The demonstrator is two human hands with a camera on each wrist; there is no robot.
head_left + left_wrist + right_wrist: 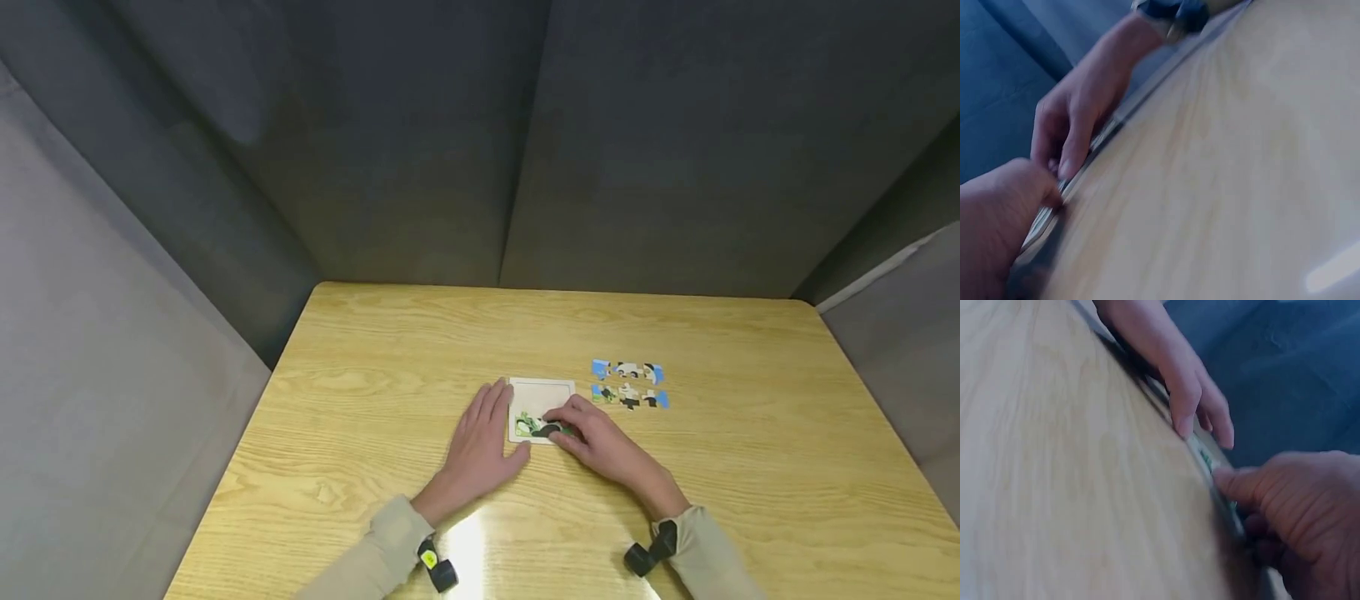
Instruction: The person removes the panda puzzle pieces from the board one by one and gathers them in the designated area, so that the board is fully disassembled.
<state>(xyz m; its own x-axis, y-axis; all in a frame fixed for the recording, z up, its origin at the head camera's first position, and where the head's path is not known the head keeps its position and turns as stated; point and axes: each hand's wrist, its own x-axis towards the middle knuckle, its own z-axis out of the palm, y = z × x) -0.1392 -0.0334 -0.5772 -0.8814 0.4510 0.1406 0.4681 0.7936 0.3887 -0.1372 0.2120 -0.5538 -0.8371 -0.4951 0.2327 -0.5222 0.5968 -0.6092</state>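
A shallow square puzzle tray [542, 382] with a pale frame lies on the table. Panda-and-green jigsaw pieces [527, 425] fill its near part, while the far part shows bare backing. My left hand [480, 442] rests flat along the tray's left edge, fingers straight and thumb at the near left corner. Over the tray's near right part, my right hand [600, 442] pinches a dark puzzle piece [550, 430] between thumb and curled fingers, low at the row of pieces. The right wrist view has its thumb [1238, 484] at the tray's near edge; the hand hides that corner.
Loose jigsaw pieces [628, 395] with blue, white and black parts lie in two rows right of the tray, beyond my right hand. The wooden table [360, 375] ends at a dark curtain [420, 208] behind, with grey cloth panels at both sides.
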